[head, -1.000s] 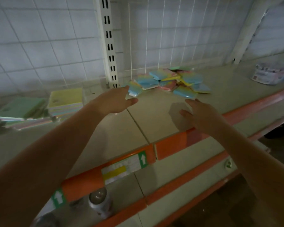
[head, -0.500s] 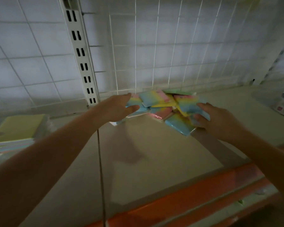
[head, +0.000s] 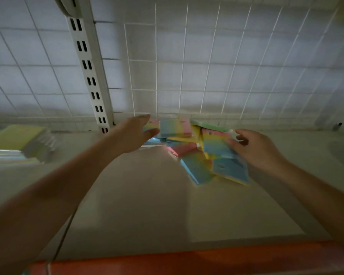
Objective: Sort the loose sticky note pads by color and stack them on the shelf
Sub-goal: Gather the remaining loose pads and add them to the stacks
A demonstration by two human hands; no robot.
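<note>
Both hands reach into the loose heap of pastel sticky note pads (head: pixel 189 143) at the back of the beige metal shelf (head: pixel 157 205), closer in than half a second ago. Left hand (head: pixel 133 135) lies with fingers straight against the heap's left edge. Right hand (head: pixel 254 149) has fingers curled at the right edge; whether it pinches a pad I cannot tell. Far left on the shelf sits a stack of yellow-green pads (head: pixel 18 139). An orange shelf lip (head: pixel 187 262) runs along the front.
</note>
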